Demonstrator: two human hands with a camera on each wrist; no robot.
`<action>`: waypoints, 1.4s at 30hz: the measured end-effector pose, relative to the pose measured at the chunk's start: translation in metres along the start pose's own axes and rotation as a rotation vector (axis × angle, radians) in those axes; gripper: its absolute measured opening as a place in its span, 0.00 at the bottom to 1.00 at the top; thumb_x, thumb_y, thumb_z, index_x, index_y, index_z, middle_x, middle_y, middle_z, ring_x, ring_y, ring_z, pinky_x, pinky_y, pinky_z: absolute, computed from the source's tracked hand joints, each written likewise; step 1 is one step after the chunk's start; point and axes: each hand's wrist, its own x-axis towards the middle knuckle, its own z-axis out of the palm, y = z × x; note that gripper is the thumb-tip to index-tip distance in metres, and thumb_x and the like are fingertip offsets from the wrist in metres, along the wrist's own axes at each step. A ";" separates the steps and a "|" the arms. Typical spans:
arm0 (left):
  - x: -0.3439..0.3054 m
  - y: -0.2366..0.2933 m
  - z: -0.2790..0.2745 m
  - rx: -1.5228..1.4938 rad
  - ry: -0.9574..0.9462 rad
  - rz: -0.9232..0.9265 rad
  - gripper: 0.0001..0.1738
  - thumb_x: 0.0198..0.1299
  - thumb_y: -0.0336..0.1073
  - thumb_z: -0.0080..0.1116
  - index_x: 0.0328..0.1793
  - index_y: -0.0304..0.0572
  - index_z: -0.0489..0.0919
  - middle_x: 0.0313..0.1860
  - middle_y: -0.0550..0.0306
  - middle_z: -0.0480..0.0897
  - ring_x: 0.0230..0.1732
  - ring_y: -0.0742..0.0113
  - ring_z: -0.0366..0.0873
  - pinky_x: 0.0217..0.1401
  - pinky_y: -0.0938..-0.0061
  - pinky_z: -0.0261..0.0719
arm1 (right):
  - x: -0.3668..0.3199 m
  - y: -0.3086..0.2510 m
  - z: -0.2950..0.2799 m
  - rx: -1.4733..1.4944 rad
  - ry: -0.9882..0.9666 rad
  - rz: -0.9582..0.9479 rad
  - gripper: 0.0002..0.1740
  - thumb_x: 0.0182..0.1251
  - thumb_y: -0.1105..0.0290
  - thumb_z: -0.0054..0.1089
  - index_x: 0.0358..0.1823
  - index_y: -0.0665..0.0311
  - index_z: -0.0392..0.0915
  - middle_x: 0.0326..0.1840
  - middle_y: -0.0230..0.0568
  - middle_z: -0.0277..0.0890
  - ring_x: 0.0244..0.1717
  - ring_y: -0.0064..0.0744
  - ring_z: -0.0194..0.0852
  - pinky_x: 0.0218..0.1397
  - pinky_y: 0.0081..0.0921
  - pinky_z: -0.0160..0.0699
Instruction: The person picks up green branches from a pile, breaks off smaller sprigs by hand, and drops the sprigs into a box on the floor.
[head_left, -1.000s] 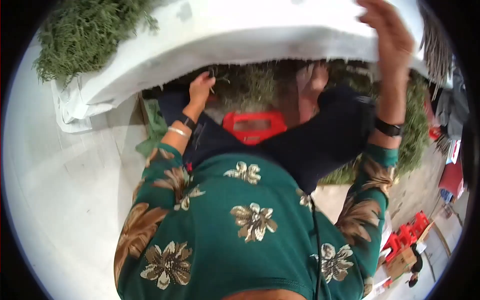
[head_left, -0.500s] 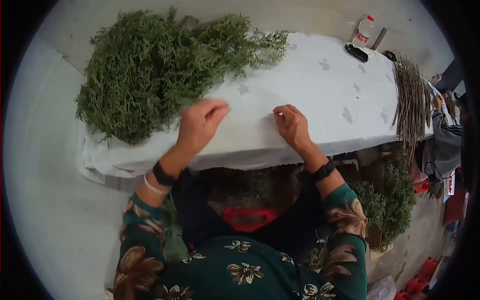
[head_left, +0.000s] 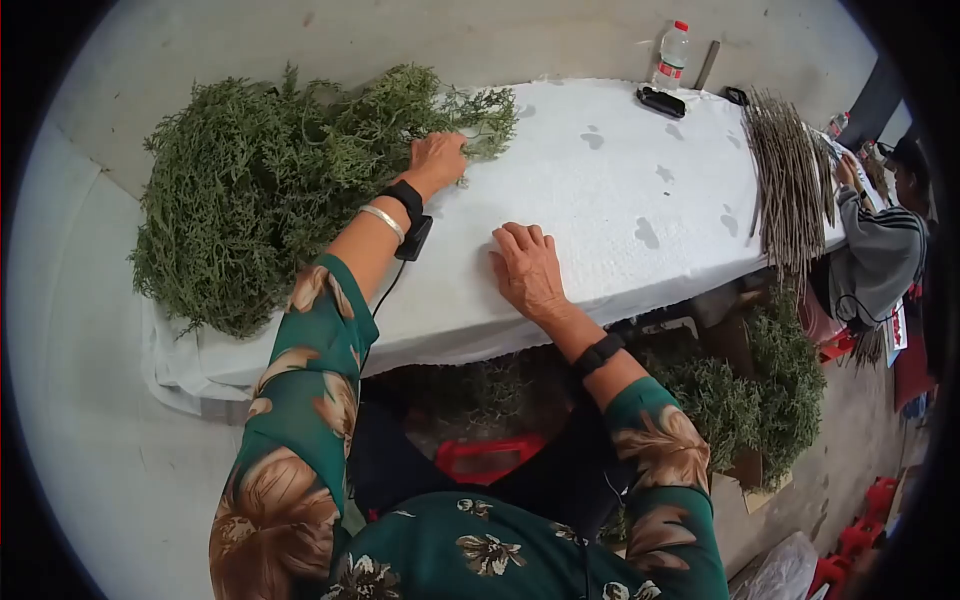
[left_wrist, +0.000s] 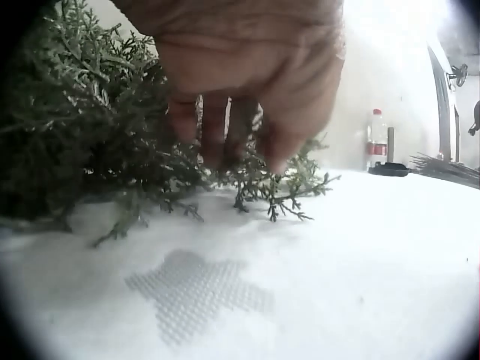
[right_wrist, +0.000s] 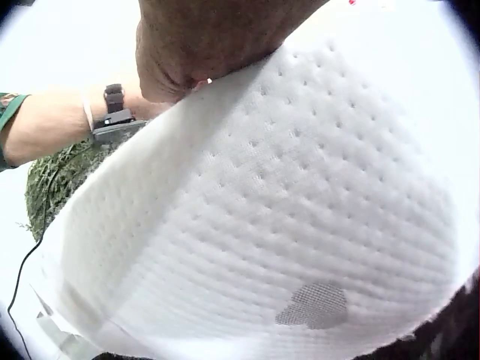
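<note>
A large heap of green artificial foliage (head_left: 240, 200) lies at the left of the white-covered table (head_left: 600, 215). My left hand (head_left: 437, 160) is at the heap's right end. In the left wrist view its fingers (left_wrist: 214, 139) point down among the thin leafy sprigs (left_wrist: 289, 187), with gaps between them and the tips partly hidden. Over the bare cloth near the table's front, my right hand (head_left: 530, 272) has loosely bent fingers and holds nothing. The right wrist view shows it close over the quilted cloth.
A bundle of thin brown sticks (head_left: 790, 185) lies across the table's right end. Behind are a bottle (head_left: 672, 55) and a black object (head_left: 661, 101). More foliage (head_left: 735, 395) stands below at right. A person in grey (head_left: 880, 255) sits beyond. A red stool (head_left: 487, 458) is beneath me.
Both hands were low at the table's edge or off to the side, then came over the tabletop. The left hand has moved forward to the foliage; the right has shifted left. The view tilted up.
</note>
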 end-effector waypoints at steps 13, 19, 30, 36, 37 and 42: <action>-0.146 0.061 -0.039 -0.320 0.027 0.555 0.11 0.48 0.28 0.57 0.40 0.45 0.80 0.31 0.59 0.76 0.38 0.58 0.73 0.42 0.68 0.72 | 0.008 0.025 -0.008 0.188 0.429 0.160 0.16 0.57 0.68 0.61 0.47 0.64 0.74 0.54 0.48 0.70 0.52 0.46 0.67 0.55 0.36 0.66; -0.180 0.067 -0.045 -0.377 0.031 0.513 0.11 0.49 0.29 0.57 0.41 0.43 0.80 0.34 0.58 0.76 0.38 0.58 0.72 0.44 0.66 0.73 | -0.004 0.012 -0.016 0.047 0.182 0.176 0.16 0.54 0.60 0.64 0.42 0.60 0.77 0.57 0.46 0.68 0.58 0.49 0.60 0.56 0.43 0.62; -0.201 0.059 -0.065 -1.298 -0.228 -0.204 0.19 0.60 0.43 0.58 0.53 0.40 0.76 0.42 0.59 0.80 0.43 0.68 0.77 0.44 0.75 0.75 | -0.007 -0.008 -0.045 -0.020 0.005 0.032 0.10 0.55 0.62 0.63 0.31 0.62 0.79 0.53 0.43 0.71 0.55 0.51 0.62 0.52 0.44 0.63; -0.187 0.055 -0.061 -1.755 -0.685 -0.440 0.20 0.64 0.45 0.52 0.53 0.37 0.75 0.43 0.58 0.80 0.41 0.71 0.78 0.43 0.78 0.76 | -0.018 -0.030 -0.049 0.345 -0.085 -0.066 0.05 0.59 0.73 0.60 0.37 0.63 0.79 0.45 0.41 0.77 0.44 0.37 0.72 0.47 0.29 0.69; -0.187 0.056 -0.059 -1.795 -0.640 -0.441 0.20 0.64 0.44 0.52 0.53 0.36 0.75 0.43 0.58 0.80 0.41 0.71 0.78 0.42 0.78 0.76 | -0.021 -0.030 -0.051 0.346 -0.094 -0.056 0.05 0.59 0.73 0.60 0.37 0.63 0.79 0.45 0.41 0.77 0.44 0.37 0.72 0.47 0.29 0.69; -0.195 0.057 -0.083 -1.906 -0.411 -0.554 0.16 0.62 0.40 0.55 0.48 0.34 0.78 0.34 0.58 0.81 0.33 0.75 0.78 0.38 0.83 0.75 | -0.018 -0.009 -0.063 0.663 0.027 0.265 0.07 0.61 0.74 0.59 0.41 0.62 0.79 0.44 0.36 0.78 0.41 0.23 0.73 0.43 0.20 0.71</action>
